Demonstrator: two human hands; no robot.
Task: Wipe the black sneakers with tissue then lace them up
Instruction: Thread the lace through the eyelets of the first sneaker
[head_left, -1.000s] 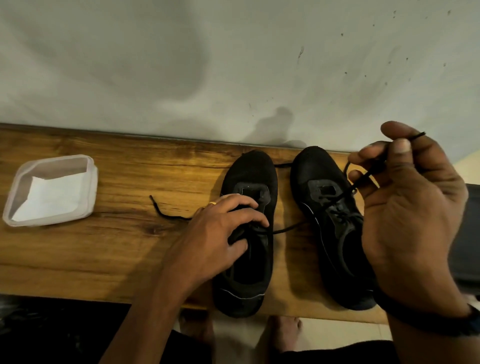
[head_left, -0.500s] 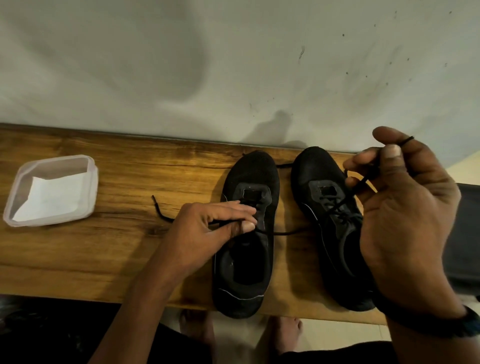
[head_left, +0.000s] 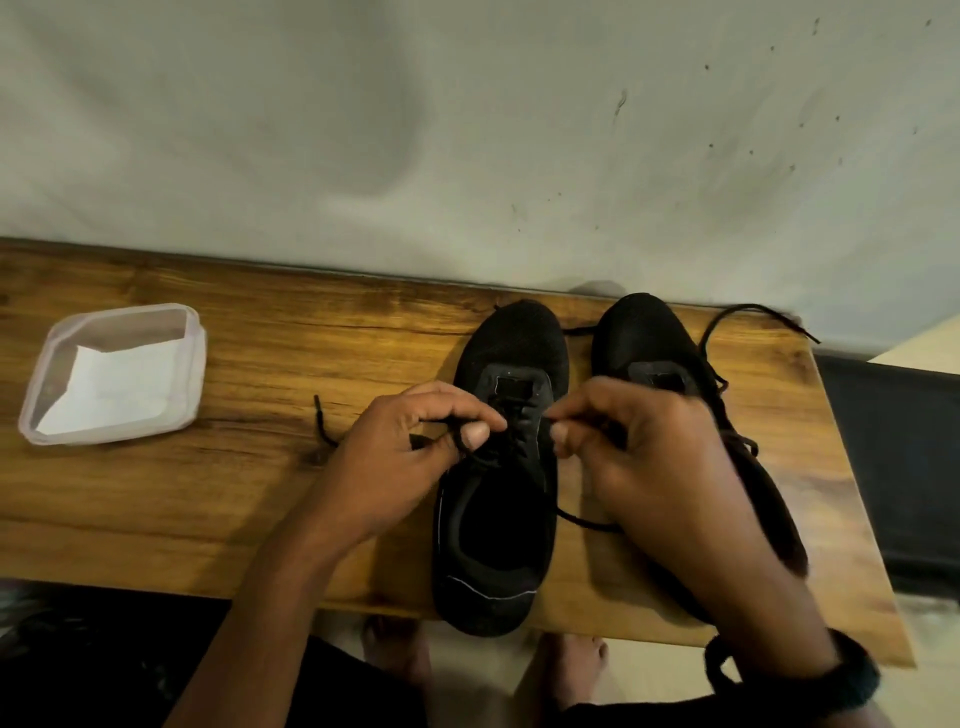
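At the far left a clear plastic tub (head_left: 195, 364) holds a folded white tissue (head_left: 106, 392), set well apart from the shoes, which suggests that the wiping is finished and lacing is the step in hand. A loose lace end (head_left: 321, 422) trails over the wooden bench top (head_left: 234, 499) towards the left hand (head_left: 410, 452). That hand's thumb and forefinger are curled in a pinch on the lace just beside the eyelets, with the other fingers tucked under. The left sneaker (head_left: 496, 561) stands toe to the wall with its heel over the bench's front edge, probably so both hands can reach its throat. The right hand (head_left: 644, 462) mirrors the left, pinching the lace's other run at the tongue's right side; a strand drops beneath the palm. The two pinches sit close together, I judge for drawing a crossing snug. Partly behind this hand, the right sneaker (head_left: 644, 332) stands just beside the first, its slack lace (head_left: 753, 310) sprawled towards the wall.
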